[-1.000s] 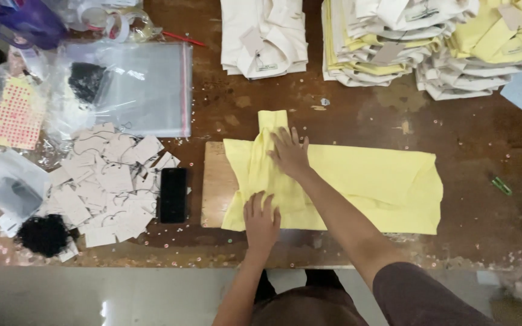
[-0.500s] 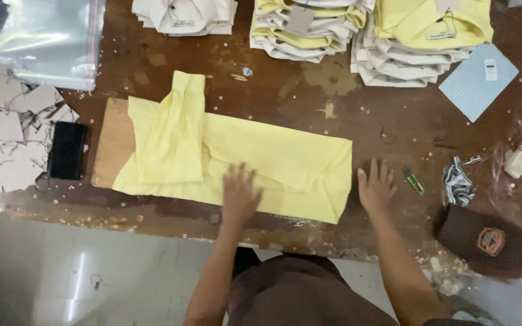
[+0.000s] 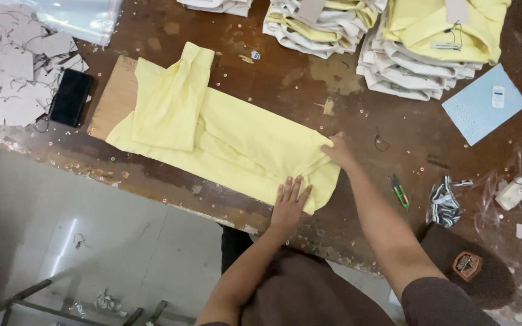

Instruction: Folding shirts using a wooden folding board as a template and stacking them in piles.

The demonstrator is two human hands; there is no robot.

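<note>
Left hand (image 3: 289, 202): lower centre of frame, palm down, fingers spread flat and open, pressing on the near right corner of the yellow shirt (image 3: 225, 142). Forearm comes up from the bottom edge, elbow bent.

Right hand (image 3: 338, 151): right of centre, at the shirt's right end, fingers curled shut on the fabric edge, bunching it slightly. Arm runs diagonally down to the lower right; brown sleeve cut off by the frame edge.

Shirt: lies folded lengthwise across the middle of the brown tabletop (image 3: 309, 90), running from upper left to lower right. One sleeve is folded over on the left part. Its left end rests on a tan board (image 3: 113, 96); most of that board is hidden under the cloth.

Around it:
- black phone (image 3: 70, 98) just left of the board, beside a scatter of grey card tags (image 3: 13, 72) at upper left
- stacks of folded yellow and white shirts (image 3: 418, 42) along the top, cut off by the upper edge
- pale blue sheet (image 3: 484, 102) at upper right
- small green snips (image 3: 399, 190) right of the right forearm
- brown cap (image 3: 472, 271) at lower right, partly behind the right arm

Right fingertips are tucked into the fabric, exact pinch hard to make out. Clutter at the far right edge is too blurred to identify.
</note>
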